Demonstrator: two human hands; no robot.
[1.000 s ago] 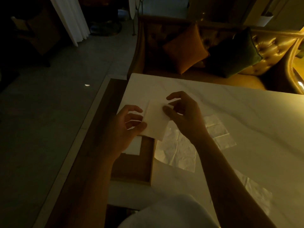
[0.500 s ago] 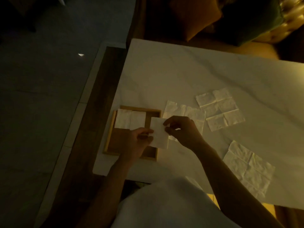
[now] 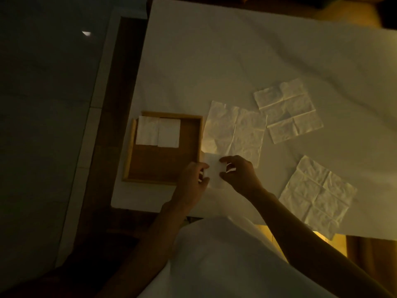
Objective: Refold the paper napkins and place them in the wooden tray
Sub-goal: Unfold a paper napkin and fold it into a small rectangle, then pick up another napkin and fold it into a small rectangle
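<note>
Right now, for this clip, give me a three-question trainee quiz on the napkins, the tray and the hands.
1. True or false: the wooden tray already holds two folded napkins, the left folded napkin and the right folded napkin, side by side along its far edge.
2. How many unfolded napkins lie flat on the white table?
3. Multiple choice: the held napkin is pinched by A) the left hand only, B) the right hand only, C) both hands.

Key: 1 true; 2 three: middle napkin, far napkin, near napkin; 3 C.
</note>
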